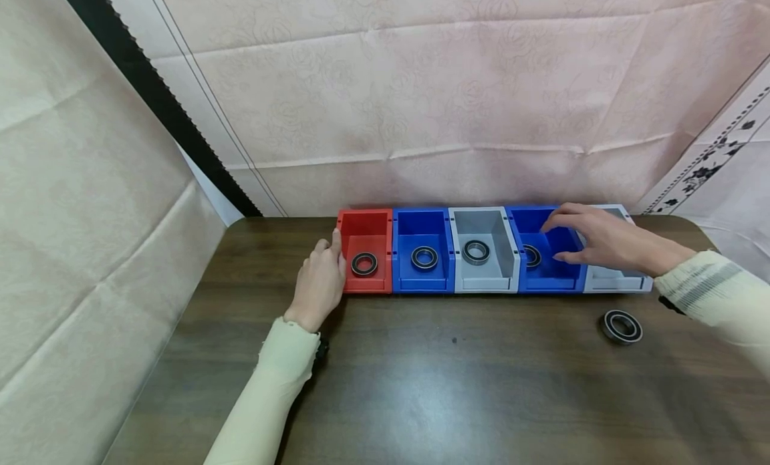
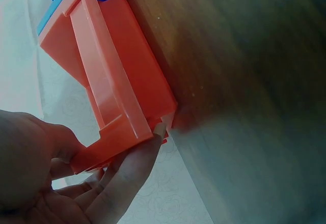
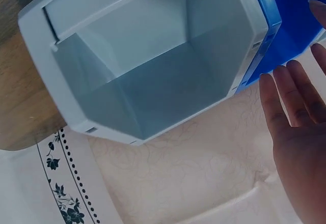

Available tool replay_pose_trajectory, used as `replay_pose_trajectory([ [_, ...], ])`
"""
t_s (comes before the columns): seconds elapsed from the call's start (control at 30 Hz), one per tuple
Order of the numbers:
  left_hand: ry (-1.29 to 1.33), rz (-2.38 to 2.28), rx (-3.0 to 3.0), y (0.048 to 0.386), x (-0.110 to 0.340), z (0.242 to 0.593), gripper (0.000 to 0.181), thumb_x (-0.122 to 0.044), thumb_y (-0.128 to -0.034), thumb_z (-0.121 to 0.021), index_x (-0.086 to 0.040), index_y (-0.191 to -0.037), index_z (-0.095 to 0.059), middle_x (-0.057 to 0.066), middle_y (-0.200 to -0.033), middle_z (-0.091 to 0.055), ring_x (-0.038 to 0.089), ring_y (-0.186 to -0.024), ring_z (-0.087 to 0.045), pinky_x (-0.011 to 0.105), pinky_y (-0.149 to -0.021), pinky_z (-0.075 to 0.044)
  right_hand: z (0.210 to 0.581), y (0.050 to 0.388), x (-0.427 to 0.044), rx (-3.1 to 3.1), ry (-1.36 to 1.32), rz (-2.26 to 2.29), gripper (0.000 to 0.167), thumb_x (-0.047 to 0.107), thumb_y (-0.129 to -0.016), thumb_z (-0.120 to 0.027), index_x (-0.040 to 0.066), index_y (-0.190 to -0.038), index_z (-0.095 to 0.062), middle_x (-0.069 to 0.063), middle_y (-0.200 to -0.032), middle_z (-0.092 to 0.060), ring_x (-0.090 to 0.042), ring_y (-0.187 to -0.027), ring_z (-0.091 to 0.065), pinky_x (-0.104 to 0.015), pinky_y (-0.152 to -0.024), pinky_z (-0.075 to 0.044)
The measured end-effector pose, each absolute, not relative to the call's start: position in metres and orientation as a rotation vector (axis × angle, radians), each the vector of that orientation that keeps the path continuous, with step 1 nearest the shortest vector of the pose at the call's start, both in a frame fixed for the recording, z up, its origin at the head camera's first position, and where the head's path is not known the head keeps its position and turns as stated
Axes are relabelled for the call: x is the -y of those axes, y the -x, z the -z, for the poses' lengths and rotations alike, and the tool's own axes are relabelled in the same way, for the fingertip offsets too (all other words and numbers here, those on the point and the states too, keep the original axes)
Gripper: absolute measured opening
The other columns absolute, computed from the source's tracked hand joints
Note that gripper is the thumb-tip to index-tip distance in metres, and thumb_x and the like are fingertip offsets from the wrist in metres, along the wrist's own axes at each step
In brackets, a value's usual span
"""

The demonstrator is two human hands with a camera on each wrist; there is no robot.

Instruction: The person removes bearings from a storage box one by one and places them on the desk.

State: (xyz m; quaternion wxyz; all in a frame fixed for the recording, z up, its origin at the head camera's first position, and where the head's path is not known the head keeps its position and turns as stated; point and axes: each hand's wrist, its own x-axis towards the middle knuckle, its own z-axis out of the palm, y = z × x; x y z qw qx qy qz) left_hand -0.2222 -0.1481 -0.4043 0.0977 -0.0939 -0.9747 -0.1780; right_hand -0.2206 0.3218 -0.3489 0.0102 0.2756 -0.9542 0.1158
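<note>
In the head view a row of joined bins has a red bin (image 1: 367, 223) at the left, then a blue bin (image 1: 423, 226), a grey bin (image 1: 481, 226), another blue bin (image 1: 535, 218) and a grey bin (image 1: 616, 281). A bearing ring lies in each of the first four. My left hand (image 1: 319, 281) holds the red bin's outer side, its fingers and thumb around the wall (image 2: 114, 137) in the left wrist view. My right hand (image 1: 607, 241), thumb and fingers spread and holding nothing, is over the right blue bin. The right grey bin (image 3: 153, 91) looks empty inside.
One more bearing (image 1: 621, 327) lies on the wooden table (image 1: 451, 398), in front of the right end of the row. Pale patterned cloth (image 1: 451, 104) hangs behind the table's back edge, and more cloth is at the left.
</note>
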Motion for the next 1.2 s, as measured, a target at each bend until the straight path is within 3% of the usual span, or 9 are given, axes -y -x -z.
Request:
replay_pose_trajectory([
  [0.7,0.258,0.554,2.892,0.222,0.148,0.406,0.058,-0.013,-0.1023,-0.058,-0.003,-0.156,-0.038,0.025,-0.123,-0.061,0.024,-0.066,-0.062,0.038,-0.065,-0.062,0.361,0.237,-0.301,3.098,-0.94,-0.236,0.048,0.02,-0.083,-0.084,0.01,-0.128,-0.071,-0.017,-0.137,-0.059,-0.043,-0.125,-0.059,-0.062,-0.1,-0.051],
  [1.2,0.28,0.523,2.863,0.224,0.148,0.407,0.054,-0.013,-0.1027,-0.057,0.0,-0.153,-0.042,0.025,-0.123,-0.062,0.024,-0.061,-0.06,0.04,-0.06,-0.06,0.378,0.24,-0.3,3.12,-0.977,-0.112,0.045,0.021,-0.08,-0.086,0.01,-0.122,-0.074,-0.021,-0.135,-0.06,-0.043,-0.124,-0.059,-0.063,-0.097,-0.053],
])
